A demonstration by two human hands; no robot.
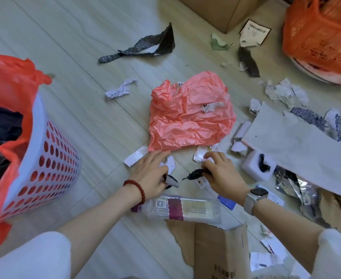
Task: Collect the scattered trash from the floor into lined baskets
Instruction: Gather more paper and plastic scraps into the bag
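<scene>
Fingers (209,158) of both hands pinch paper scraps (170,164); their print is unreadable.

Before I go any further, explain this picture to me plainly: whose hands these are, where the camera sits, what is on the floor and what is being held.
There is no machine here. A person wears one wide-angle camera on the head, looking down at their own two hands, so this is their view.

The left hand, with a red bead bracelet, pinches a small dark scrap of trash; its fingers also rest on white paper scraps. The right hand, with a wristwatch, has a grip on another dark scrap.

On the floor ahead lies a crumpled pink sheet, with torn paper and dark bubble-wrap strips scattered around. A clear plastic package lies just below the hands, near cardboard.

At left stands a white holed basket lined with a red bag, already holding dark items. An orange basket sits at top right.
</scene>
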